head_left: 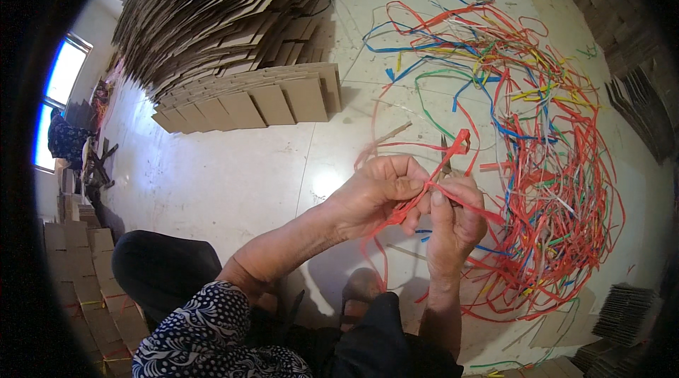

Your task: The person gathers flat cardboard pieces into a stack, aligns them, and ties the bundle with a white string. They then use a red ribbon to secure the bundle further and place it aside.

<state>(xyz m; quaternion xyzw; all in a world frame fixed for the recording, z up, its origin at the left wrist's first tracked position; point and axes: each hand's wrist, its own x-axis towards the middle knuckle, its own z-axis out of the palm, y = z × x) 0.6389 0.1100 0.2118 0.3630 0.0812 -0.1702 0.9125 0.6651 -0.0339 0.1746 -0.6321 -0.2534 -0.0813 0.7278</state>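
Note:
A red plastic strap (pixel 458 143) is pinched between my two hands, in front of my knees. My left hand (pixel 382 190) closes thumb and fingers on it where strands cross or are knotted; I cannot tell which. Close beside it, my right hand (pixel 458 219) grips the same strap between thumb and fingertips. One folded end sticks up above the fingers, and another strand hangs below toward the floor. A dark pointed blade-like thing (pixel 444 152) shows just behind the right fingers; whether it is held or lies on the floor is unclear.
A big tangle of red, blue, yellow, green and white straps (pixel 559 236) spreads over the floor at right. Stacked flat cardboard pieces (pixel 233 106) stand at far left. Cardboard bundles (pixel 78 265) sit at near left, and more cardboard (pixel 622 314) lies at near right.

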